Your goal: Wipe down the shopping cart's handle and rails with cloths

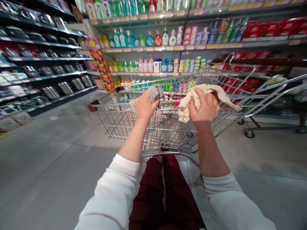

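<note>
A metal wire shopping cart (124, 127) stands sideways right in front of my legs. At its near top rim, my left hand (145, 107) is closed around a grey dotted cloth (155, 92), which lies over the rim. My right hand (205, 107) grips a cream patterned cloth (187, 103) farther right, above the same rim; its loose end spreads out to the right of my fingers. Whether the fingers also clasp the rail under each cloth is hidden. The cart's basket shows bare wire mesh.
Shelves of soap and lotion bottles (144, 65) run behind the cart. Metal pots (51, 92) fill the shelf unit at left. A second cart's wheel (249, 133) rests on the tiled floor (48, 166) at right. An orange patterned display column (102, 68) stands at the shelf end.
</note>
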A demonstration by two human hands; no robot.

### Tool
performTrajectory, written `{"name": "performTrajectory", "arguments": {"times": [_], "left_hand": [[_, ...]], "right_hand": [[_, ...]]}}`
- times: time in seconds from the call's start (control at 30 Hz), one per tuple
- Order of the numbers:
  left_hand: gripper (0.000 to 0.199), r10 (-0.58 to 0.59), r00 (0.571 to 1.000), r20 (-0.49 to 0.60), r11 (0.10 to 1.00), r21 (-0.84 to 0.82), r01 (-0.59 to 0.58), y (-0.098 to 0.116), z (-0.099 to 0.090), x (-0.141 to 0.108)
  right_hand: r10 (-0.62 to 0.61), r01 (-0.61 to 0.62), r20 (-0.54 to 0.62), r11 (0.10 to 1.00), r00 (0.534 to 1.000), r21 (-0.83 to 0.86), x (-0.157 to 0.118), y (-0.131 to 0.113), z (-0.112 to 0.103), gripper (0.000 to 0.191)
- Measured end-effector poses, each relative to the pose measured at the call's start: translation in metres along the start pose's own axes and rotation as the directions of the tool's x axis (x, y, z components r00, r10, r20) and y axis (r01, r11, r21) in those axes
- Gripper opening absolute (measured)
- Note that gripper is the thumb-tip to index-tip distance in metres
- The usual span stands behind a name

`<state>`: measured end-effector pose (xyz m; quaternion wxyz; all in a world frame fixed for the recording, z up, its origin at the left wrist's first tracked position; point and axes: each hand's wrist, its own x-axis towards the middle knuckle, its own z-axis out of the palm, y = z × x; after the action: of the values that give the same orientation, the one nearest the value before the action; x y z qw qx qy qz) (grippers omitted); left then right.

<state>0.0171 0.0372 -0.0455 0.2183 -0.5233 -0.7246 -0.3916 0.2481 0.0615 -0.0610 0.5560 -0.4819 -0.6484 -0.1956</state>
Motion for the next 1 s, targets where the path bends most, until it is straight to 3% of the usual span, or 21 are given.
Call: {"name": "performTrajectory", "arguments": {"times": [0.2, 0.37, 0.53, 0.67, 0.77, 0.87, 0.93, 1.0], "left_hand": [[0.049, 0.006, 1.0, 0.001, 1.0, 0.005, -0.006, -0.002, 0.001, 0.0], [0.051, -0.001, 1.0, 0.014, 1.0, 0.002, 0.001, -0.002, 0.0, 0.0], [0.048, 0.003, 1.0, 0.031, 1.0, 0.008, -0.003, -0.001, -0.002, 0.0], [0.049, 0.009, 0.999, 0.049, 1.0, 0.007, -0.01, 0.0, -0.004, 0.0], [0.049, 0.012, 0.999, 0.044, 1.0, 0.017, -0.012, 0.0, -0.004, -0.001], [0.05, 0.008, 0.999, 0.049, 1.0, 0.011, -0.009, 0.0, -0.005, -0.001], [0.051, 0.008, 0.999, 0.05, 1.0, 0.008, -0.009, 0.0, -0.005, -0.001], [0.051, 0.01, 0.999, 0.041, 1.0, 0.011, -0.01, 0.0, -0.004, -0.002]], "right_hand": [[-0.048, 0.055, 0.237, 0.998, 0.97, -0.02, 0.029, -0.009, -0.002, 0.041], [-0.091, 0.095, 0.257, 0.995, 0.962, -0.001, 0.018, -0.018, 0.002, 0.044], [-0.086, 0.087, 0.167, 0.996, 0.982, 0.004, -0.03, -0.005, 0.023, 0.048], [-0.054, 0.055, 0.232, 0.998, 0.971, 0.003, -0.086, 0.017, 0.044, 0.045], [-0.06, 0.061, 0.352, 0.998, 0.934, 0.01, -0.132, 0.031, 0.053, 0.039], [-0.066, 0.063, 0.521, 0.998, 0.851, 0.024, -0.168, 0.036, 0.052, 0.045], [-0.072, 0.066, 0.583, 0.997, 0.809, 0.031, -0.178, 0.035, 0.046, 0.051], [-0.09, 0.073, 0.571, 0.996, 0.816, 0.053, -0.173, 0.032, 0.038, 0.048]]}}
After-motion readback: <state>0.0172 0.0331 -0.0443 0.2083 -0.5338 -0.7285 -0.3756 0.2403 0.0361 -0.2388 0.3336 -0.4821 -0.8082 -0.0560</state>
